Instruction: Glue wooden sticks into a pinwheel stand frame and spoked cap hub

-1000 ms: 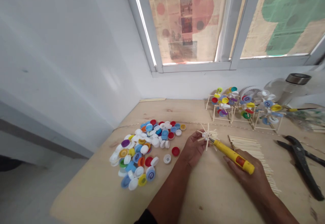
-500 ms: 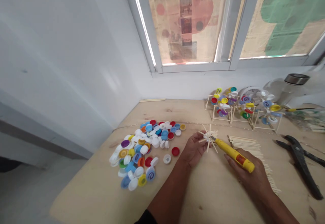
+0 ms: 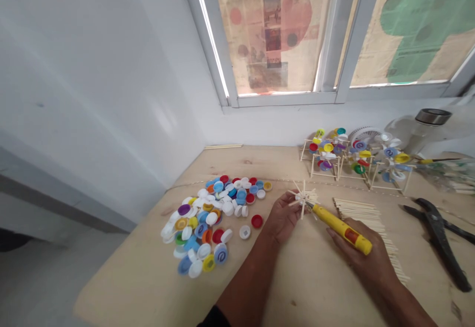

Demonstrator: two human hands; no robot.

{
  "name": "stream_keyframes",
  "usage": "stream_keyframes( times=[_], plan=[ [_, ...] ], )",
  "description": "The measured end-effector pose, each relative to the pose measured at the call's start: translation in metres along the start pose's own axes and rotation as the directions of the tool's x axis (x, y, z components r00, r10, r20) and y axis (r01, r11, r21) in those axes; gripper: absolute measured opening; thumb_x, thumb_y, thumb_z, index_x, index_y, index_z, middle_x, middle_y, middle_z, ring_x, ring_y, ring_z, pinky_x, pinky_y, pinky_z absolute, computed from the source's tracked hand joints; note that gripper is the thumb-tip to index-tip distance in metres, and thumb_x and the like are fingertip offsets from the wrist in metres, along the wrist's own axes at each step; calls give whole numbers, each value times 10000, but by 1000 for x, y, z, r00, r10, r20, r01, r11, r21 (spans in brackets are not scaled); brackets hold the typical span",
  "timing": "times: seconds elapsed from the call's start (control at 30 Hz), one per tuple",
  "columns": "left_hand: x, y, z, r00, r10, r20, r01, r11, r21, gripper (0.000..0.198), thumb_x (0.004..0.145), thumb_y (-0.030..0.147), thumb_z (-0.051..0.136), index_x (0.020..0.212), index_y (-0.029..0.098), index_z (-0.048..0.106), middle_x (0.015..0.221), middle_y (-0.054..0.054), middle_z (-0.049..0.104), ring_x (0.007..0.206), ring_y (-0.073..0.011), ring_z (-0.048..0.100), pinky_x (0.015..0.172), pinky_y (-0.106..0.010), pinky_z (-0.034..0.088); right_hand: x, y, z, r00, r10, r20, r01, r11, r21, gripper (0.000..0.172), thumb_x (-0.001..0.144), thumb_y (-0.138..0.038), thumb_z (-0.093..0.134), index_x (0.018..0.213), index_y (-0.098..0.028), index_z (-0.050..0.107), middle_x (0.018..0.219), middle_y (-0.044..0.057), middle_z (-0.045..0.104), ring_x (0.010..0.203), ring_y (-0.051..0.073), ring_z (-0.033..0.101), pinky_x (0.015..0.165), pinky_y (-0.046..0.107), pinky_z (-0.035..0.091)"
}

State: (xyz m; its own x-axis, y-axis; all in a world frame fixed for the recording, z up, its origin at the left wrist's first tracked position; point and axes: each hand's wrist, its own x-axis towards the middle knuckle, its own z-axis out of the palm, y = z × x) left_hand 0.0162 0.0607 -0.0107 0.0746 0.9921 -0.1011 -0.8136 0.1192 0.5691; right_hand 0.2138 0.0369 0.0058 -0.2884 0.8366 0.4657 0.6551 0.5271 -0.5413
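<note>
My left hand (image 3: 284, 218) is closed on a small wheel of wooden sticks (image 3: 303, 197), whose spokes spread out from a pale hub. Wrapped in my right hand (image 3: 365, 250) is a yellow pen-like tool (image 3: 340, 228) with an orange-red window. The tool's thin metal tip is at the hub, on its right side. Whether tip and hub touch is too small to tell. Beside my right hand lies a row of cut wooden sticks (image 3: 358, 209), partly hidden by that hand.
Many coloured bottle caps (image 3: 211, 218) spread over the left of the wooden table (image 3: 129, 277). Stick frames with cap wheels (image 3: 324, 156) stand at the back right, near a white fan (image 3: 365, 133) and a bottle (image 3: 430, 119). Black-handled pliers (image 3: 441, 243) lie at the right.
The stick wheel has turned and tilted slightly in my left hand. The tool's tip has shifted slightly down, staying by the hub.
</note>
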Motion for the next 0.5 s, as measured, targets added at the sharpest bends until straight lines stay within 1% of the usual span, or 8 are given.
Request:
stream_keyframes(
  times=[0.1, 0.2, 0.33, 0.4, 0.5],
  plan=[
    [0, 0, 1, 1000, 2, -7, -2, 1000, 6, 355, 565, 116, 801, 878, 133, 634, 878, -47, 667, 791, -156, 640, 791, -314, 508, 0, -2, 0, 999, -32, 5, 32, 999, 5, 299, 806, -456, 562, 642, -221, 477, 584, -12, 537, 540, 126, 515, 512, 235, 407],
    [1, 0, 3, 1000, 4, -15, -4, 1000, 18, 376, 537, 131, 819, 862, 131, 631, 860, -42, 665, 796, -163, 642, 782, -313, 511, -1, -3, -2, 998, -63, -21, 63, 998, 3, 280, 814, -445, 555, 660, -218, 495, 597, -7, 543, 544, 126, 516, 515, 238, 407],
    [1, -2, 2, 1000, 6, -18, -6, 999, 42, 369, 541, 129, 818, 861, 129, 634, 841, -35, 660, 708, -121, 621, 716, -268, 505, -2, -3, -2, 993, -79, -87, 81, 997, 18, 240, 817, -396, 560, 674, -218, 485, 603, -12, 529, 547, 123, 504, 520, 240, 401],
    [2, -3, 2, 1000, 4, -22, -3, 999, 42, 372, 543, 119, 814, 868, 133, 634, 830, -31, 654, 696, -113, 613, 705, -254, 495, -2, -2, -1, 991, -79, -105, 81, 997, 12, 232, 814, -380, 564, 673, -218, 477, 602, -14, 522, 550, 123, 500, 524, 240, 400],
    [2, -3, 2, 1000, -7, -15, 8, 1000, 24, 372, 539, 97, 805, 864, 135, 630, 861, -43, 655, 747, -130, 620, 738, -261, 486, -1, -1, 2, 994, -87, -71, 86, 996, -7, 195, 815, -366, 564, 704, -218, 503, 631, -5, 547, 583, 130, 519, 548, 241, 417]
  ],
)
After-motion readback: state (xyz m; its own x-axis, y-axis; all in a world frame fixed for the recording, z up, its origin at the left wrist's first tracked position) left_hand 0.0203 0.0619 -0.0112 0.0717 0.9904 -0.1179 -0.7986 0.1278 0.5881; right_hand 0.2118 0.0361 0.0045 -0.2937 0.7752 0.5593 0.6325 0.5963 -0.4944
